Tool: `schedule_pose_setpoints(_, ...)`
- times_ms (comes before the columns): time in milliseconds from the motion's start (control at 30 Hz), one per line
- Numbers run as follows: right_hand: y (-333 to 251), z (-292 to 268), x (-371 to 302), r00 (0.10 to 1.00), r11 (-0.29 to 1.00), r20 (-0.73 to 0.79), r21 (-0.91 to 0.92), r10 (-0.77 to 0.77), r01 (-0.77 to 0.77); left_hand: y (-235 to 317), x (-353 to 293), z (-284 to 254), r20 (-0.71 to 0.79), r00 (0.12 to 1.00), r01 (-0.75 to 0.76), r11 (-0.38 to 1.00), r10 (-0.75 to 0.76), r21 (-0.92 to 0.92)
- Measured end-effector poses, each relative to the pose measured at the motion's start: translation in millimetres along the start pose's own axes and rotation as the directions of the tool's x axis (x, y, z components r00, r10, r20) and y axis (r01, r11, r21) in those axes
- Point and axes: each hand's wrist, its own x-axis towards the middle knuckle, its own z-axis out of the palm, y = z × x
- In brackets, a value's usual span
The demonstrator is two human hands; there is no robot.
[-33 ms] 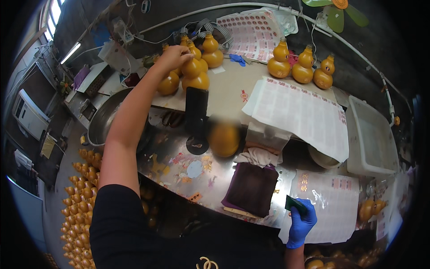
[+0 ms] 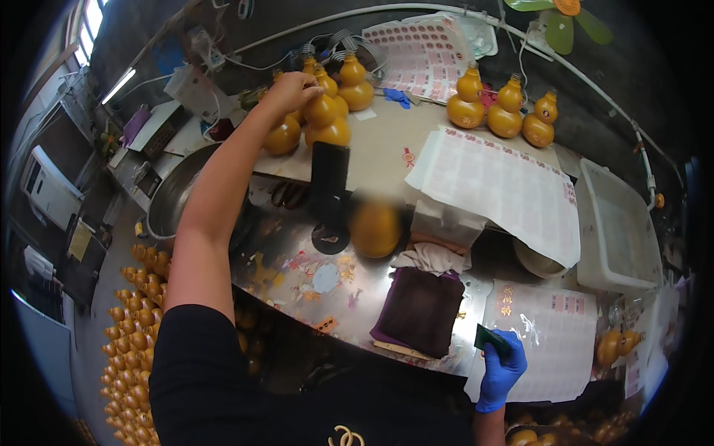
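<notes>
left hand (image 2: 291, 91) reaches far forward-left, fingers curled over the top of a gourd (image 2: 321, 111) standing upright, neck up, in a cluster at the back of the counter (image 2: 383, 152). gloved right hand (image 2: 500, 368) stays near the body — closed on a small dark green scraper (image 2: 491, 340), well apart from it.

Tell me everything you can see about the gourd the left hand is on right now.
The gourd is glossy golden orange, double-bulbed with a narrow waist, and looks like lacquered or plastic ware. It stands upright on the tan bench top, packed tight against similar gourds. The bare left hand rests on its top, hiding the neck. A black upright post stands just in front of it.
</notes>
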Motion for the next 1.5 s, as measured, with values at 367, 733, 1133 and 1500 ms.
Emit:
schedule_pose_setpoints(367, 8, -1, -30, 0.999, 0.999, -0.045, -0.050, 0.007, -0.009, -35, -114, -164, -0.414, 0.893, -0.175, 0.984, 0.175, 0.040)
schedule_pose_setpoints(733, 11, 19, -26, 0.995, 1.000, 0.102, 0.021, -0.015, 0.013, -103, -263, -143, -0.103, 0.990, 0.131, 0.905, -0.097, 0.405)
schedule_pose_setpoints(1133, 13, 23, -32, 0.996, 1.000, 0.091, 0.000, 0.017, -0.017, -116, -280, -120, 0.168, 0.955, 0.108, 0.815, -0.244, 0.569)
schedule_pose_setpoints(1500, 18, 21, -34, 0.996, 0.998, 0.071, -0.006, 0.059, -0.058, -127, -255, -111, 0.184, 0.952, 0.080, 0.780, -0.244, 0.621)
